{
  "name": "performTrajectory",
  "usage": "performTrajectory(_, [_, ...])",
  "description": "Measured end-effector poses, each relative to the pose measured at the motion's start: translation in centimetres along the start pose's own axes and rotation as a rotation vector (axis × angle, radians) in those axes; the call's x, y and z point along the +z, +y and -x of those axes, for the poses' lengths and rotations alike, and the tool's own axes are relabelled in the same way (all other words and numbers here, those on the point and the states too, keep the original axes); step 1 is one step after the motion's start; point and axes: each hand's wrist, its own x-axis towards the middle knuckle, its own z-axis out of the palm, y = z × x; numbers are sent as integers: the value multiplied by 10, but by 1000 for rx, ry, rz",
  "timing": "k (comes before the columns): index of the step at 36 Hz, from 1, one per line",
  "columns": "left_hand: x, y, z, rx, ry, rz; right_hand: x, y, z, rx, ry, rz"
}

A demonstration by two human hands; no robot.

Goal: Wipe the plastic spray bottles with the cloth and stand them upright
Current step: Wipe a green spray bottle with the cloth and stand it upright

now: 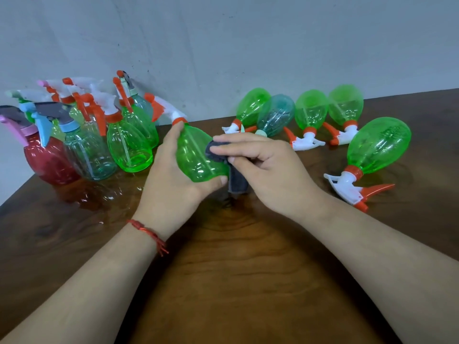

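The cloth (237, 179) is mostly hidden between the held green bottle (196, 157) and the right hand (268, 167). Left of that bottle, rear upright bottles (72, 91) overlap, spray heads blurred

We see a table (236, 269) filling the lower part of the frame, with a wall (223, 45) behind it at the top. In the middle, our left hand (169, 180) holds a tilted bottle (196, 155). Our right hand (268, 165) holds a cloth (237, 180) against its right side. At the middle left, a bunch of bottles (129, 147) stands close together. At the middle right, four bottles (310, 112) lie side by side near the wall. One more bottle (377, 145) lies in front of them, further right.
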Motion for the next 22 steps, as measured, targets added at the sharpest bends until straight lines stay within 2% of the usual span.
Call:
performTrajectory(4, [4, 3, 5, 123, -133, -14, -4, 1, -7, 73, 74, -101])
performTrajectory(7, [9, 5, 9, 176, -223, 36, -9, -1, -10, 186, 103, -344])
performTrajectory(10, [9, 5, 10, 165, -276, 188, -12, 3, -13, 287, 96, -532])
performTrajectory(12, [9, 7, 10, 131, -253, 291, -11, 4, -13, 298, 95, -576])
performTrajectory(16, [7, 15, 9, 2, -91, 399, -6, -1, -9, 206, 116, -467])
performTrajectory(22, [1, 8, -1, -76, 105, 293, 1, -1, -3, 3, 55, -157])
